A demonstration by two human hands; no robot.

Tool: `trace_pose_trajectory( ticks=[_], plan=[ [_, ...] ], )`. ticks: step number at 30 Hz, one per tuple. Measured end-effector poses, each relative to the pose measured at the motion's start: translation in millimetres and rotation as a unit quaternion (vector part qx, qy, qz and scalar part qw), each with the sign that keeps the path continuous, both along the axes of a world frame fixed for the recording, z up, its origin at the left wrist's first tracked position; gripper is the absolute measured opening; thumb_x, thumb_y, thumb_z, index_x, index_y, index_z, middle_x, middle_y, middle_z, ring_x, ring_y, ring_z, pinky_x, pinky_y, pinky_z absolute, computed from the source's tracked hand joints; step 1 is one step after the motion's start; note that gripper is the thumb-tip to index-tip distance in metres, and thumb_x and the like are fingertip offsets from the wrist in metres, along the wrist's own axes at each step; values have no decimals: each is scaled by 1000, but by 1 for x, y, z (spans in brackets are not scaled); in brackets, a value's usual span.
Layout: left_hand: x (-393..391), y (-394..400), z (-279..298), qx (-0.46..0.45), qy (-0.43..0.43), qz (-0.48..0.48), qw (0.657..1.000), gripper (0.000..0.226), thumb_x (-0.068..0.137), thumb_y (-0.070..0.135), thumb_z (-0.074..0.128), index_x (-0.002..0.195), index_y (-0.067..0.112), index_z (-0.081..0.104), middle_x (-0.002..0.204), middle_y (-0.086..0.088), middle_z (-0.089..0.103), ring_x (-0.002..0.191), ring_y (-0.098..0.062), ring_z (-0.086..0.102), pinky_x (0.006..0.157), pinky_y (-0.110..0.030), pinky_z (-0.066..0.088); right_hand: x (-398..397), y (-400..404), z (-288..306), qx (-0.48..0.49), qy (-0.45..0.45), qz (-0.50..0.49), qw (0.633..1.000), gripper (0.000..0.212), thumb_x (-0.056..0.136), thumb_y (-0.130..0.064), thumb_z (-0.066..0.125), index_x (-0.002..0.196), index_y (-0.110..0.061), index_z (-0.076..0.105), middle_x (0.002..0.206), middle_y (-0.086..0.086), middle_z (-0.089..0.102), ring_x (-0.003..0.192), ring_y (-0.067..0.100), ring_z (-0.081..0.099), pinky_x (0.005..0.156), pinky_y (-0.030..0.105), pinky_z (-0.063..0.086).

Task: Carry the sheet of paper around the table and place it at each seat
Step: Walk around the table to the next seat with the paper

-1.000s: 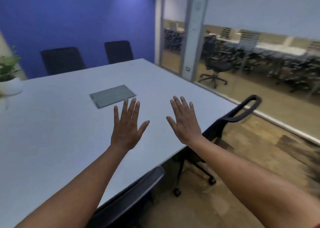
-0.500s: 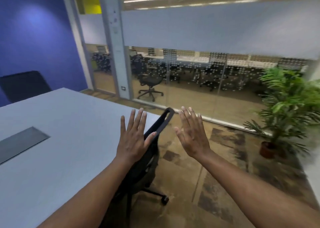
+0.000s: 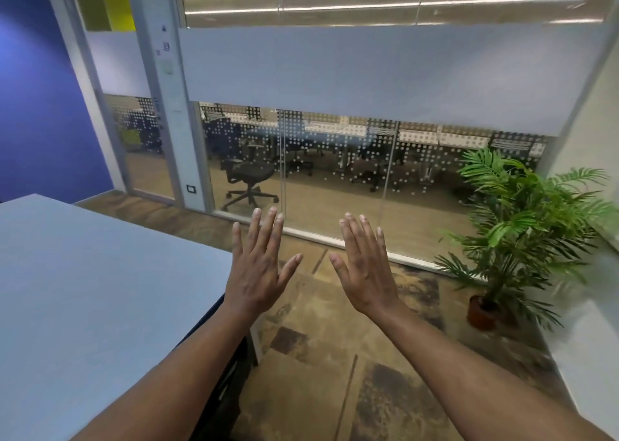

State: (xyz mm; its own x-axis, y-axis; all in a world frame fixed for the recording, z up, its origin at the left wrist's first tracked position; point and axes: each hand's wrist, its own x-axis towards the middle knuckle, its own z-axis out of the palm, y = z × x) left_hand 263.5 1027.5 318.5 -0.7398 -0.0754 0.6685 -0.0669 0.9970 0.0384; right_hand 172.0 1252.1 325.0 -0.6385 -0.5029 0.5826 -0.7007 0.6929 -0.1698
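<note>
A brown pot [image 3: 482,313] on the floor right of the counter [image 3: 83,290] holds a green palm plant [image 3: 522,219]. The sheet of paper cannot be seen, so its look and place cannot be told. Both hands are raised beyond the counter's right edge, backs to the camera: the left hand [image 3: 256,273] and the right hand [image 3: 366,273] each have an open grip, fingers straight and spread, holding nothing. Beneath the left forearm a dark chair [image 3: 231,383] is tucked against the counter.

Count: two bare open hands [image 3: 259,274], one pale grey flat-topped table [image 3: 83,290], one green potted palm plant [image 3: 516,233].
</note>
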Motion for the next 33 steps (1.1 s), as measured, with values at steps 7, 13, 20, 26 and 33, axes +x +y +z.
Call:
trace_pose_trajectory(
  ticks=[7, 13, 20, 26, 33],
  plan=[
    [-135, -46, -8, -2, 15, -6, 1000, 86, 108, 69, 28, 173, 14, 15, 183, -5, 7, 169, -26, -3, 134, -61, 2, -115, -45, 5, -17, 20, -18, 999, 70, 110, -52, 33, 170, -18, 20, 180, 1, 14, 168, 22, 3, 135, 51, 2],
    [-256, -95, 5, -20, 19, -35, 999, 87, 109, 72, 16, 173, 13, 14, 182, -6, 7, 169, -29, 0, 133, -63, 5, -231, -89, 19, -11, 48, -44, 998, 72, 110, -53, 32, 170, -17, 18, 180, 2, 13, 168, 23, 3, 135, 51, 1],
    [-344, -151, -12, -18, 4, -29, 999, 88, 109, 71, 15, 172, 10, 20, 181, -8, 13, 168, -30, 5, 133, -63, 8, -330, -140, 5, 24, 46, -33, 998, 71, 111, -52, 34, 170, -16, 19, 180, 2, 14, 168, 24, 5, 135, 56, 8],
    [-423, -191, -36, -4, -14, 14, 1000, 88, 109, 72, 13, 173, 12, 15, 182, -7, 8, 169, -29, 1, 133, -63, 4, -428, -182, -15, 36, 44, 9, 998, 71, 111, -52, 33, 170, -15, 20, 180, 2, 15, 168, 24, 5, 135, 57, 9],
    [-532, -209, -49, 3, -42, 74, 996, 88, 108, 74, 14, 173, 14, 15, 182, -5, 9, 168, -24, -8, 134, -58, -5, -558, -220, -34, 23, 35, 62, 997, 71, 110, -54, 31, 169, -14, 24, 180, 2, 17, 167, 25, 9, 135, 56, 10]
  ],
)
